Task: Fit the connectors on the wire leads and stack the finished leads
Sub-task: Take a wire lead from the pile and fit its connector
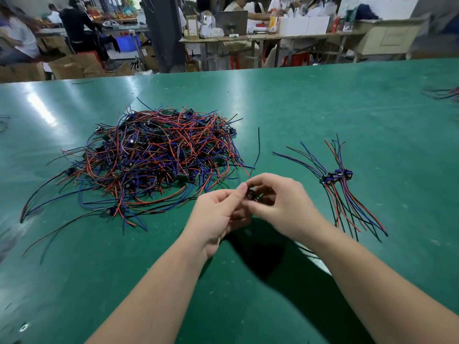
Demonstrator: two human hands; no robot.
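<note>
A big tangled pile of red, blue and black wire leads (159, 155) lies on the green table (323, 108), left of centre. To the right lies a small stack of finished leads (340, 177) with blue-black connectors side by side. My left hand (218, 217) and my right hand (280, 204) meet over the table in front of the pile. Between their fingertips they pinch a small dark connector (251, 194). A black wire (257, 155) and a red one rise from it. The fingers hide most of the connector.
More wire ends lie at the table's far right edge (444, 93) and far left edge (3, 120). Beyond the table stand cardboard boxes (74, 65), other benches and several people at work.
</note>
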